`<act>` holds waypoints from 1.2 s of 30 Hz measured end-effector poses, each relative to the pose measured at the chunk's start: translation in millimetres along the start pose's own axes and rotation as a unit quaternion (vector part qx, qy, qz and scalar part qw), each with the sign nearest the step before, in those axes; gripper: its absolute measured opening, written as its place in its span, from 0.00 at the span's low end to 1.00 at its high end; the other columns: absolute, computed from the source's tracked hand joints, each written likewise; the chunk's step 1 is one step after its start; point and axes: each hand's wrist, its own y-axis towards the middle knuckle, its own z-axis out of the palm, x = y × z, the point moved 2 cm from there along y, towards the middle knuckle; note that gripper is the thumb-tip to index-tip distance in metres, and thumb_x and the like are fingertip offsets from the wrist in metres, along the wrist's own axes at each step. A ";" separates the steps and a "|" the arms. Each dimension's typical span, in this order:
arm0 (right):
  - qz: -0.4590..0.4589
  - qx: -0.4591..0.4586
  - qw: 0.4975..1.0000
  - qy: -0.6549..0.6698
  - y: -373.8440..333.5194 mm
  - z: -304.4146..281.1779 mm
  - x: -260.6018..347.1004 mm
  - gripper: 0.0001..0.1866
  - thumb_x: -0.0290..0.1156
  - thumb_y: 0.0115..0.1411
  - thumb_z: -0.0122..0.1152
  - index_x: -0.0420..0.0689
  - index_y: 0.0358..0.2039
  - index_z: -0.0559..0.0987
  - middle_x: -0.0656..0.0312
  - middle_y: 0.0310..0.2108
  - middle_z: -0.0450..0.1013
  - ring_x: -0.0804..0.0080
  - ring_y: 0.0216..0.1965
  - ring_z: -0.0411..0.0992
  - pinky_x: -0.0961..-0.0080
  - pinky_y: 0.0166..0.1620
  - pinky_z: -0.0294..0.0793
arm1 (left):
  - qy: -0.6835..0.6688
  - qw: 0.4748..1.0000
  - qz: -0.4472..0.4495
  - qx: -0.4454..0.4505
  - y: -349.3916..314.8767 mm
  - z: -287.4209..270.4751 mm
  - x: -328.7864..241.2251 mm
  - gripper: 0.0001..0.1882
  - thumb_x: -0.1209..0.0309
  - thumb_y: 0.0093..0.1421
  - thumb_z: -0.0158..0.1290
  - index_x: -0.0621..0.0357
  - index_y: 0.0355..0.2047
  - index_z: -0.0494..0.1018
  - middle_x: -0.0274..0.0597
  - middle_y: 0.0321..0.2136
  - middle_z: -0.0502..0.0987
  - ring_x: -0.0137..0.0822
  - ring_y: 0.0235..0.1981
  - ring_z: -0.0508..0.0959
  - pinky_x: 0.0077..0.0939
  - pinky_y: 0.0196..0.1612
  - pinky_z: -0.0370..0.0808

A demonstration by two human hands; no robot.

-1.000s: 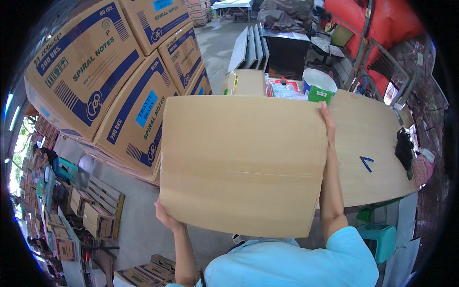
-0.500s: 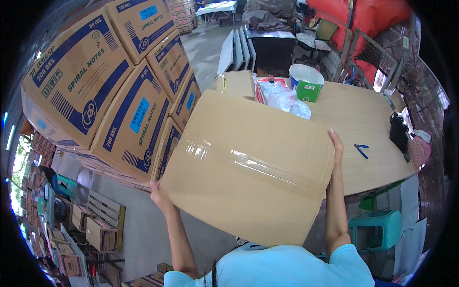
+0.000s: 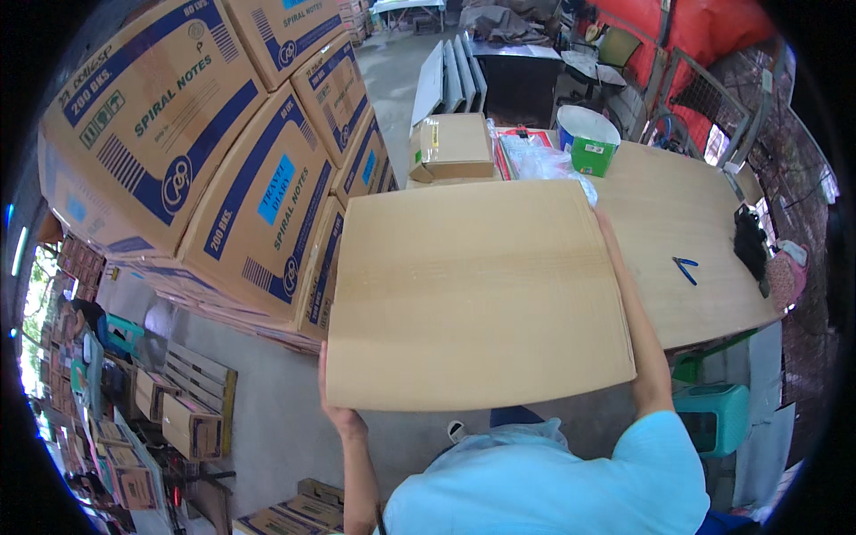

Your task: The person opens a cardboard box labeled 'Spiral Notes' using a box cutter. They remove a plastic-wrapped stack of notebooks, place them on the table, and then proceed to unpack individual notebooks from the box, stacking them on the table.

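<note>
Both hands hold a large flat cardboard sheet (image 3: 477, 290) by opposite corners: the left hand (image 3: 337, 412) grips its near left corner from beneath, fingers curled around the edge, while the right hand (image 3: 603, 220) reaches to the far right corner, where its fingers are hidden behind the sheet, so I cannot tell their grip. Held between the hands, the cardboard lies nearly level with its plain face up. Its long axis runs left to right, and its far edge points toward the wooden table (image 3: 687, 232), overlapping the table's left end. Left of the table, printed boxes (image 3: 223, 160) are stacked.
</note>
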 end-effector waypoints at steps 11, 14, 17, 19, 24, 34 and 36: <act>0.138 -0.311 0.845 0.412 -332.7 15.8 -98.4 0.26 0.46 0.63 0.44 0.42 0.55 0.63 0.57 0.53 0.64 0.63 0.53 0.64 0.64 0.51 0.70 | -0.058 0.994 -0.092 -0.024 -90.7 -36.4 126.0 0.27 0.47 0.60 0.44 0.58 0.47 0.69 0.45 0.41 0.75 0.40 0.37 0.77 0.39 0.36 0.78; 0.122 -0.327 0.847 0.400 -315.3 20.2 -100.8 0.24 0.44 0.63 0.45 0.42 0.55 0.64 0.57 0.51 0.65 0.64 0.52 0.65 0.65 0.50 0.70 | -0.064 0.992 -0.112 -0.016 -93.0 -38.9 146.2 0.25 0.48 0.61 0.44 0.56 0.46 0.69 0.45 0.38 0.76 0.40 0.35 0.78 0.37 0.36 0.78; 0.100 -0.332 0.850 0.395 -292.2 26.2 -103.0 0.23 0.42 0.63 0.45 0.42 0.54 0.65 0.57 0.50 0.65 0.64 0.51 0.66 0.65 0.49 0.71 | 0.100 0.994 -0.003 0.040 -65.4 -34.8 166.3 0.26 0.49 0.61 0.44 0.56 0.51 0.65 0.47 0.44 0.73 0.41 0.38 0.76 0.39 0.39 0.76; 0.074 -0.325 0.858 0.392 -272.0 35.1 -109.3 0.21 0.41 0.64 0.46 0.42 0.53 0.65 0.58 0.50 0.66 0.65 0.50 0.66 0.66 0.48 0.71 | 0.135 0.989 0.035 0.040 -43.9 -22.3 182.7 0.27 0.49 0.61 0.44 0.57 0.52 0.64 0.48 0.45 0.71 0.42 0.40 0.75 0.40 0.41 0.75; 0.107 -0.270 0.936 0.198 -234.2 43.4 -127.6 0.19 0.41 0.63 0.44 0.42 0.49 0.68 0.60 0.45 0.69 0.66 0.45 0.69 0.69 0.46 0.71 | 0.110 0.994 0.019 0.015 4.6 8.4 213.0 0.30 0.49 0.62 0.43 0.59 0.54 0.59 0.50 0.48 0.67 0.44 0.44 0.72 0.41 0.45 0.71; 0.206 -0.201 0.940 0.184 -158.4 -17.7 -66.0 0.25 0.42 0.60 0.53 0.42 0.54 0.70 0.58 0.49 0.69 0.67 0.51 0.65 0.70 0.55 0.62 | 0.144 0.981 -0.054 -0.115 57.2 43.0 156.9 0.35 0.48 0.62 0.42 0.62 0.59 0.51 0.55 0.55 0.58 0.49 0.52 0.65 0.43 0.54 0.63; 0.083 -0.223 0.951 -0.199 -115.8 -122.1 -78.9 0.24 0.40 0.56 0.59 0.41 0.50 0.73 0.57 0.46 0.69 0.67 0.49 0.66 0.71 0.53 0.63 | 0.189 0.959 -0.032 -0.208 52.3 69.5 110.8 0.36 0.48 0.62 0.42 0.62 0.60 0.50 0.56 0.57 0.56 0.50 0.53 0.63 0.43 0.56 0.61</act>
